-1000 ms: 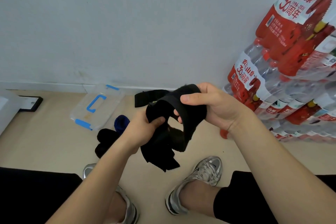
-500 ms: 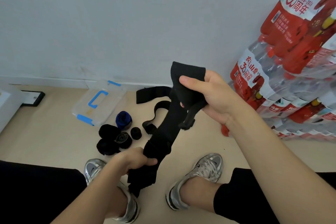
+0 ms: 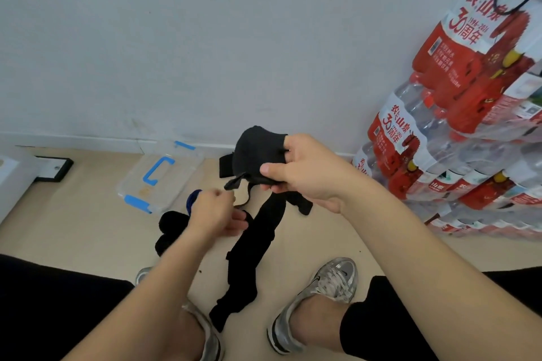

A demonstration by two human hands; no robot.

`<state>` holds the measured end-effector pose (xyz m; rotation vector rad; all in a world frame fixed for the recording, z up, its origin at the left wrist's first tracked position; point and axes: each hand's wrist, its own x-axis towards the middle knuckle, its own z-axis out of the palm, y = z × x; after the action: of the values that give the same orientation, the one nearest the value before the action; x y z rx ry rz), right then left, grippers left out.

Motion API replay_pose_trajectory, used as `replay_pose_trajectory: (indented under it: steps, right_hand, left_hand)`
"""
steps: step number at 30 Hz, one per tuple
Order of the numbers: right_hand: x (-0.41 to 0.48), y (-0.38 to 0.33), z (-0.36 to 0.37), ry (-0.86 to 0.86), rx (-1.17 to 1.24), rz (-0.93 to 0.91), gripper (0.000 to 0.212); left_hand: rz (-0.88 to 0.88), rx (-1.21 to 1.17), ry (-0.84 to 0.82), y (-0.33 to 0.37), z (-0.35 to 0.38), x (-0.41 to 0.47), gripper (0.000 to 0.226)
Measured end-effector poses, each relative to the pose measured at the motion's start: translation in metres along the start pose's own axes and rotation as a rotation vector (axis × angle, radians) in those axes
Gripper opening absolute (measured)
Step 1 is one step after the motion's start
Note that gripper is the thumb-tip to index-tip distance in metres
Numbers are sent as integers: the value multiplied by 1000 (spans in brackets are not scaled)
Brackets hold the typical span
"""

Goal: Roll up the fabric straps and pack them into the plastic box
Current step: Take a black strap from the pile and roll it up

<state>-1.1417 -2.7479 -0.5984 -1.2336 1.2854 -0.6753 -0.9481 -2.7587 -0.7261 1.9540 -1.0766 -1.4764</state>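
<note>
Two hands are in view above a beige floor (image 3: 88, 231). The right hand (image 3: 305, 176) grips the bunched upper end of a long black fabric strap (image 3: 258, 152), with fingers and thumb curled round it, and holds it up in front of the white wall (image 3: 205, 38). The rest of the strap hangs from that hand, and its lower end reaches the floor between two silver trainers (image 3: 334, 281).

The left hand (image 3: 214, 214) is blurred. It sits just left of the hanging strap with its fingers loosely curled near a thin loose tab of the strap. Whether it pinches the tab cannot be told.

A clear plastic box with blue handle and blue latches (image 3: 164, 184) lies on the floor at far left, beside the wall base. Rolled black straps (image 3: 171, 223) lie near the box, partly hidden by the left forearm, and a dark blue roll (image 3: 192, 199) shows just beyond the left hand. Shrink-wrapped packs of red-labelled water bottles (image 3: 440, 155) are stacked at the right.
</note>
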Motion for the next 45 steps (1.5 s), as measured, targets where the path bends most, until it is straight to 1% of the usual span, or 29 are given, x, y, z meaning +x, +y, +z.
replay_pose_trajectory:
  steps: [1, 2, 3, 4, 6, 8, 9, 11, 13, 16, 18, 20, 22, 24, 26, 29, 31, 34, 36, 38, 39, 41, 43, 45]
  right_hand:
    - [0, -4, 0, 29, -30, 20, 21]
    - [-1, -8, 1, 55, -59, 38, 18]
    - [-1, -13, 2, 80, -97, 52, 16]
    - [-2, -18, 3, 110, -141, 65, 17]
    - [-1, -28, 6, 183, -194, 85, 30]
    - [2, -40, 5, 246, -158, 63, 41]
    - [5, -47, 4, 258, -139, 40, 40]
    - [9, -63, -3, 224, -175, 7, 25]
    - [13, -80, -9, 141, -187, 14, 8]
    - [20, -105, -22, 40, -161, 24, 18]
    - [25, -122, -32, -14, -283, -2, 22]
    - [30, -136, -42, -75, -405, -17, 17]
    - [35, -142, -52, -96, -418, -17, 18]
    - [40, -139, -61, -69, -316, -32, 25]
    - [46, -133, -70, -21, -152, -52, 27]
    - [52, -133, -80, 42, 9, -59, 26]
    - [53, -134, -89, 12, 104, -70, 24]
    - [50, -132, -101, -45, 234, -77, 28]
    - [50, -131, -107, -33, 256, -89, 23]
    - [53, -133, -111, 21, 235, -113, 18]
    - [55, -134, -112, 57, 198, -127, 19]
    - [59, -135, -112, 141, 41, -153, 21]
    - [63, -134, -113, 245, -158, -177, 19]
    - [66, -132, -116, 333, -320, -228, 17]
  left_hand:
    - [-11, -141, -82, 23, -10, -6, 35]
    - [7, -216, -174, 45, -19, -11, 42]
    - [40, -220, -253, 66, -29, -17, 48]
    - [79, -179, -309, 84, -37, -24, 50]
    - [151, -76, -391, 115, -50, -38, 44]
    - [224, 43, -472, 139, -59, -51, 38]
    - [257, 111, -502, 149, -62, -56, 36]
    - [288, 193, -542, 166, -69, -62, 33]
    - [297, 242, -568, 184, -76, -65, 29]
    - [292, 253, -540, 211, -82, -65, 21]
    - [303, 263, -527, 229, -83, -62, 16]
    - [324, 292, -531, 243, -84, -60, 14]
    - [338, 287, -517, 251, -84, -57, 16]
    - [360, 221, -467, 254, -82, -53, 19]
    - [380, 124, -396, 253, -79, -45, 19]
    - [400, -4, -342, 251, -74, -38, 9]
    - [415, -34, -382, 252, -72, -37, 15]
    - [439, -71, -498, 254, -71, -36, 25]
    - [483, -107, -539, 255, -68, -35, 23]
    - [548, -128, -522, 255, -63, -32, 20]
    - [584, -123, -486, 255, -61, -31, 19]
    - [660, -66, -364, 254, -56, -29, 13]
    - [724, 56, -221, 253, -53, -26, 10]
    - [771, 123, -139, 253, -52, -23, 9]
